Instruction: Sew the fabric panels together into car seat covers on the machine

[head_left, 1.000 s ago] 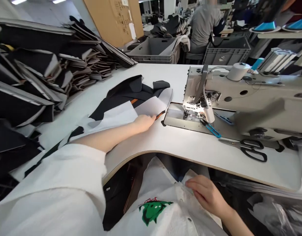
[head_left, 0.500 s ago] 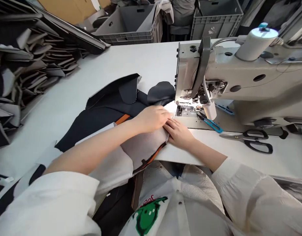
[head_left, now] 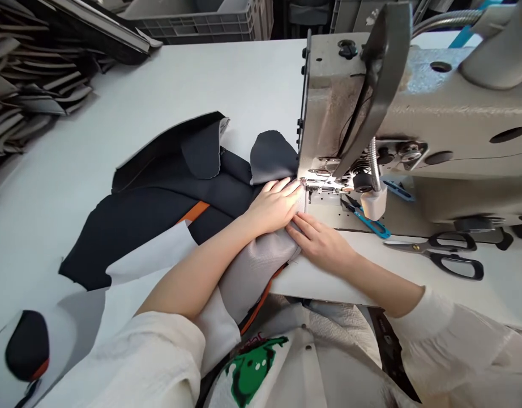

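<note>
My left hand (head_left: 276, 207) lies flat on the fabric piece, its fingers stretched toward the presser foot of the sewing machine (head_left: 329, 102). Below it, my right hand (head_left: 322, 241) rests with straight fingers on the fabric's edge, the fingertips close to the left hand. The grey mesh side of the fabric piece (head_left: 248, 269) bulges under my left forearm. Dark panels (head_left: 159, 204) of the piece spread out to the left, with an orange strip (head_left: 195, 211) across them. A rounded dark flap (head_left: 273, 156) stands beside the machine head. My left hand partly hides the fabric at the needle.
Blue thread snips (head_left: 371, 225) lie on the machine bed, a second blue tool (head_left: 399, 191) behind them. Black-handled scissors (head_left: 443, 255) are on the white table (head_left: 252, 73) at right. Stacked fabric pieces (head_left: 31, 79) stand far left; a grey crate (head_left: 201, 25) is behind the table.
My left hand has gone from bent fingers on the fabric to lying flatter, fingers extended toward the needle. The right hand stays at the fabric's edge. The view has moved closer to the machine.
</note>
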Demonstrator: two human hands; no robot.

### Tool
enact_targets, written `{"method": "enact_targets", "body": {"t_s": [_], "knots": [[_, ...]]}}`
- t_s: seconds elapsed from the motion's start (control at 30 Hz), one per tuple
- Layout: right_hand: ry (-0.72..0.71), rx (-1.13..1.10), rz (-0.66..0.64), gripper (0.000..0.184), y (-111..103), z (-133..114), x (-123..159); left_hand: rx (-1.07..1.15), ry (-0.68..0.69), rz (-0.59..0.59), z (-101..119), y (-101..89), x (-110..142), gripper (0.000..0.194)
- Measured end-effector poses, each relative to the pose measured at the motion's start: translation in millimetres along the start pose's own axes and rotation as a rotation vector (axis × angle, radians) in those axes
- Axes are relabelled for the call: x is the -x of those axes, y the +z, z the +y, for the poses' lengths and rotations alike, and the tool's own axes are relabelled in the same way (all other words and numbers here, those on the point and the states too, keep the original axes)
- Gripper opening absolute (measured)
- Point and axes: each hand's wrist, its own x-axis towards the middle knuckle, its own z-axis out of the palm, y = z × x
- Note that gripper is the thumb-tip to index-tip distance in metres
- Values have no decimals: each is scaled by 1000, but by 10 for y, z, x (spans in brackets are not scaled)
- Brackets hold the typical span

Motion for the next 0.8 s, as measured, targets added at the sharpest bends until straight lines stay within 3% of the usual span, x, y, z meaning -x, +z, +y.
{"method": "enact_targets", "body": {"t_s": [0.3,0.57,0.67,0.73,0.77,0.8], "knots": [[10,-63,-17,38,-33,68,74,-2,-56,-52,84,-55,-37,49],[171,-100,-19,44,-44,6,52,-35,-68,-29,42,-1,-81,49],[263,-79,86,45,-139,-301,376,-53,-35,-33,38,-27,-57,49],[95,-170,151,37,-166,-575,728,-71,-8,-40,38,-58,-33,50],[-43,-254,142,29,-163,-693,916,-87,-5,-47,33,-72,-26,51],[-55,-323,67,22,-157,-775,1102,-102,3,-57,22,-83,-28,51]]}}
